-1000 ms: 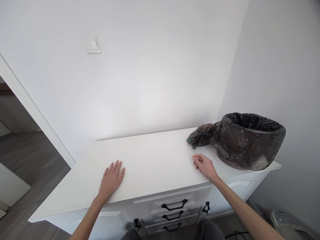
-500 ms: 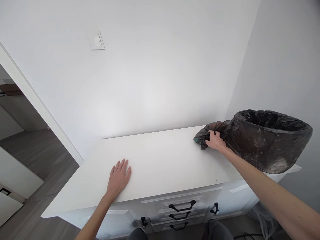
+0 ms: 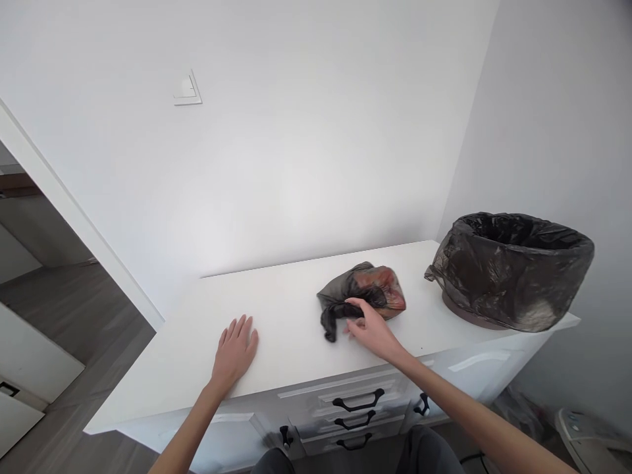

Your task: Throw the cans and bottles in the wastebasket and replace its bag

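My left hand (image 3: pixel 235 352) lies flat on the white cabinet top (image 3: pixel 281 349), fingers spread and nothing in it. A small dark plastic bag (image 3: pixel 368 289) rests on the cabinet top; reddish and orange contents show through its thin film. At its near left side a twisted black end sticks out. Beside this end is my right hand (image 3: pixel 368 329), with thumb and fingers apart at the bag's near edge. Its lower fingers are slightly blurred. On the right stands a brown bin (image 3: pixel 469 315) lined with a large black bin bag (image 3: pixel 508 283), its mouth wide.
The cabinet front has black drawer handles (image 3: pixel 359 400) and door knobs. A white wall with a light switch (image 3: pixel 187 89) rises behind, and a side wall stands right. A doorway opens at left. On the floor at lower right are clear plastic and a pale appliance (image 3: pixel 587 431).
My right hand has brought the small dark bag leftward from beside the bin to the middle of the cabinet top, and its grip has loosened. My left hand stays in place.
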A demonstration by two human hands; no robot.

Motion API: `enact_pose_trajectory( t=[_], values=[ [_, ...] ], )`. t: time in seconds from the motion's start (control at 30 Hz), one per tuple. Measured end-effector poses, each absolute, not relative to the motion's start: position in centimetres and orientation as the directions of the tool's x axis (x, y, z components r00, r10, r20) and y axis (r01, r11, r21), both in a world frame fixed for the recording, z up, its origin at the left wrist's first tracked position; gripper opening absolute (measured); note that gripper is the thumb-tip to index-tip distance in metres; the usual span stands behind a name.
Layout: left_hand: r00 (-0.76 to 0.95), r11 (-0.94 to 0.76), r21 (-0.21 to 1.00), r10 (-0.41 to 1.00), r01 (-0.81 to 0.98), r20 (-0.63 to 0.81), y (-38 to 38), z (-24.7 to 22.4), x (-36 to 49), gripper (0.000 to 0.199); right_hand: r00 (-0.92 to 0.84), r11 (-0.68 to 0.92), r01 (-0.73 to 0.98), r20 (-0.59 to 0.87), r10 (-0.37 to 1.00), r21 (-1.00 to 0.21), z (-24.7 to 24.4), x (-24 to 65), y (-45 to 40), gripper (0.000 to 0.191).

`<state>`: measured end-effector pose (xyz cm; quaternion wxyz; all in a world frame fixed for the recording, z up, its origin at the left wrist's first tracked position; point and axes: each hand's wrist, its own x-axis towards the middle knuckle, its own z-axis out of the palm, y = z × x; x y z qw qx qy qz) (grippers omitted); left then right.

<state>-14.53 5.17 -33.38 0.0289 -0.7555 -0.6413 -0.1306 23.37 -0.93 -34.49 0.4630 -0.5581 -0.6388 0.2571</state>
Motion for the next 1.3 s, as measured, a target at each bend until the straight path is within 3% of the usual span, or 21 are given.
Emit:
enact_pose_trajectory(
  t=[0.1, 0.23, 0.3, 0.37, 0.5, 0.7, 0.8, 0.93, 1.1, 1.3],
  values=[
    [0.186, -0.223, 0.126, 0.95, 0.967, 0.252, 4.1, -32.9, -13.6, 0.058, -0.038, 0.38, 0.484, 0.415, 0.909, -0.788, -32.8, 22.5, -4.3, 0.039],
    [0.364, -0.479, 0.161, 0.811, 0.863, 0.459, 1.9, -31.2, -9.1, 0.047, -0.12, 0.477, 0.707, 0.576, 0.808, -0.522, -31.5, 22.2, -6.2, 0.035],
    [0.493, -0.638, 0.132, 0.695, 0.759, 0.524, 1.0, -30.1, -5.8, 0.039, -0.183, 0.478, 0.78, 0.584, 0.791, -0.403, -31.6, 21.5, -6.3, 0.034],
    [0.634, -0.738, 0.066, 0.619, 0.672, 0.464, 0.6, -29.0, -2.6, 0.038, -0.195, 0.445, 0.823, 0.56, 0.805, -0.353, -32.0, 20.5, -6.2, 0.04],
    [0.725, -0.772, 0.005, 0.6, 0.636, 0.338, 0.9, -27.9, 1.2, 0.043, -0.075, 0.314, 0.844, 0.485, 0.871, -0.434, -32.9, 18.5, -6.0, 0.063],
    [0.755, -0.781, 0.008, 0.606, 0.624, 0.25, 0.8, -27.1, 1.4, 0.006, -0.003, 0.338, 0.759, 0.516, 0.856, -0.556, -33.6, 18.0, -6.3, 0.046],
    [0.779, -0.799, 0.039, 0.595, 0.6, 0.199, 0.3, -26.2, 0.8, 0.01, -0.022, 0.41, 0.718, 0.571, 0.821, -0.562, -33.8, 18.6, -7.0, 0.039],
    [0.8, -0.816, 0.063, 0.576, 0.575, 0.166, -0.4, -25.0, 0.7, 0.032, -0.09, 0.492, 0.689, 0.612, 0.786, -0.532, -33.2, 19.0, -7.9, 0.035],
    [0.789, -0.8, -0.013, 0.588, 0.599, 0.182, -0.6, -24.4, 2.2, 0.01, -0.119, 0.514, 0.71, 0.636, 0.762, -0.481, -31.8, 18.8, -8.6, 0.033],
    [0.603, -0.645, 0.023, 0.725, 0.764, 0.334, 0.4, -23.5, 2.0, 0.018, 0.014, 0.416, 0.728, 0.618, 0.786, -0.545, -32.2, 20.9, -8.9, 0.022]
  ],
)
